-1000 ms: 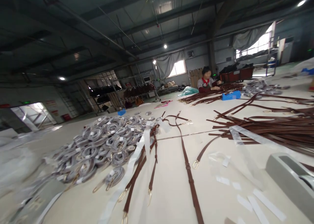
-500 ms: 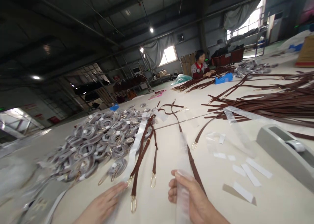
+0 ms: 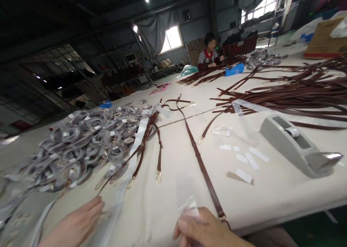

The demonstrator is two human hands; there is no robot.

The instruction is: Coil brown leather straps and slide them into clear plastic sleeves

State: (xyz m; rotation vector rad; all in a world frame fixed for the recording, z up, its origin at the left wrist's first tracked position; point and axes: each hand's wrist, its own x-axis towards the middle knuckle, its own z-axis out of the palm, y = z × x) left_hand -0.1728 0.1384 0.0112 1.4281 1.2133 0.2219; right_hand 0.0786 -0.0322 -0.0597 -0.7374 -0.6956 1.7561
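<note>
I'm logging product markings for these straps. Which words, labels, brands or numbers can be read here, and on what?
None can be read.
White tags on the wrapped strap coils: too small and blurred.
Tape dispenser: no marking visible.
Paper slips on the table: blank as far as shown.
Cardboard box: no legible print.
Red sign on the far left wall: blurred.
</note>
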